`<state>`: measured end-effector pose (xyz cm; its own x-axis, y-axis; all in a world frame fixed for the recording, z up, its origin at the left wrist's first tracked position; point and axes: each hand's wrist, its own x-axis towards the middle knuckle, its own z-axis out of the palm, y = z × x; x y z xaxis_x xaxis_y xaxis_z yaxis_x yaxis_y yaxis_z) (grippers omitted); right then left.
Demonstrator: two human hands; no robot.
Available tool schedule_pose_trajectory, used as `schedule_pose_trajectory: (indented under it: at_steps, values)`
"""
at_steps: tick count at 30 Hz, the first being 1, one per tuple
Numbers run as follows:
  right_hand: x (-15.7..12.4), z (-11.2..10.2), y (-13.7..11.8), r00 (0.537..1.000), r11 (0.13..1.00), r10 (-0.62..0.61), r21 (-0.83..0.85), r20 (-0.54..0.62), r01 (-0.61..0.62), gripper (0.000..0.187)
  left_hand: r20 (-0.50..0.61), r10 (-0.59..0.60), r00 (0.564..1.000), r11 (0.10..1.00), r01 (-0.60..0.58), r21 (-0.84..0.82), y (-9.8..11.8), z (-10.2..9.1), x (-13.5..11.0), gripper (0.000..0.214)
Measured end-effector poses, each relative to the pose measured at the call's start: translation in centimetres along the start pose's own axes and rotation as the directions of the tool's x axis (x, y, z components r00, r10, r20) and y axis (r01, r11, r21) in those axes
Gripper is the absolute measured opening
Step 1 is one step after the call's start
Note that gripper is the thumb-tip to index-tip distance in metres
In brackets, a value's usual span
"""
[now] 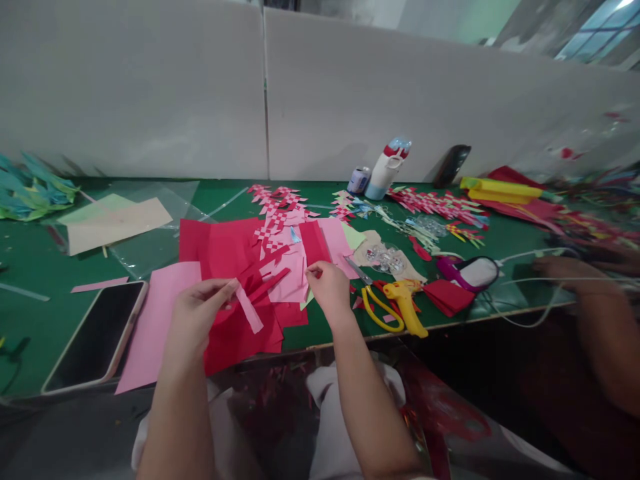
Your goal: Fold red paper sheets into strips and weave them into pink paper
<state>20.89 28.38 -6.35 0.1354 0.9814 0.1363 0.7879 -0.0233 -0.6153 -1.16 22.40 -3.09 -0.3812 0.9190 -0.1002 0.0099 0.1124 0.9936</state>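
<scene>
My left hand (197, 313) pinches a short pink paper strip (249, 311) between thumb and fingertips, above a pile of red paper sheets (245, 343). The strip hangs down toward the right. My right hand (331, 287) has its thumb and fingertips closed at the edge of the pink paper (293, 283) and a red paper piece (314, 241); what it grips, if anything, is too small to make out. Woven red-and-pink paper pieces (275, 223) lie just beyond the hands. A larger pink sheet (160, 300) rests beside my left wrist.
A phone (95, 337) lies at the left front. On the right are yellow-handled scissors (383, 320), a yellow glue gun (407, 303) and a red paper stack (449, 297). A bottle (384, 172) and can (359, 180) stand behind. Another person's hand (563, 273) is at far right.
</scene>
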Motion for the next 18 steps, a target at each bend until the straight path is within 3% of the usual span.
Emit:
schedule_pose_trajectory:
  at_steps: [5,8,18]
  values:
    - [-0.29,0.25,-0.62,0.999,0.975,0.012,-0.221,0.036,-0.003,0.016,0.019,-0.005,1.000,1.000,0.005,0.007,-0.34,-0.17,0.24,0.030]
    - [-0.38,0.35,-0.67,0.997,0.963,0.035,-0.268,0.062,-0.017,0.017,0.015,-0.010,1.000,1.000,0.010,0.016,-0.56,-0.35,0.43,0.030]
    - [0.23,-0.26,-0.05,0.991,0.993,0.089,-0.088,0.100,-0.081,0.014,0.016,-0.014,1.000,1.000,0.014,-0.015,-0.16,-0.23,0.14,0.032]
